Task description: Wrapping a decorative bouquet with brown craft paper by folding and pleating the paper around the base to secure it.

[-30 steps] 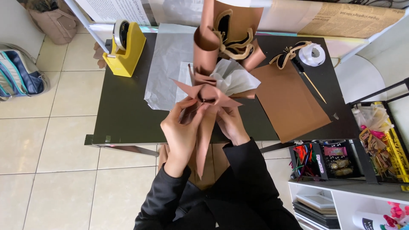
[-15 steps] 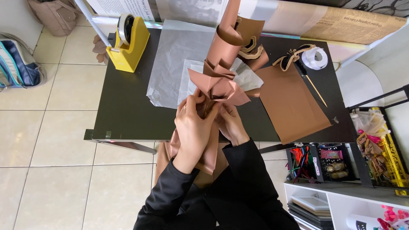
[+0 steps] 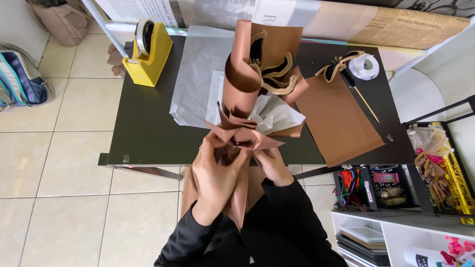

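Compared with half a second ago, both hands sit a little lower on the brown paper-wrapped bouquet (image 3: 247,123), which stands just over the near edge of the matte black table (image 3: 143,133). At far left stands a glossy yellow tape dispenser (image 3: 148,52), then crinkled grey tissue paper (image 3: 195,81). Left hand (image 3: 215,175) wraps the folded stem; right hand (image 3: 271,165) pinches it. A smooth flat brown paper sheet (image 3: 336,121) lies right.

Brown paper bouquet wrap (image 3: 246,133) being held over the tabletop (image 3: 143,123) edge.

Folded brown sheets are fanning out in pointed pleats around white tissue, rising into a curled tube, with a long tail hanging downward.
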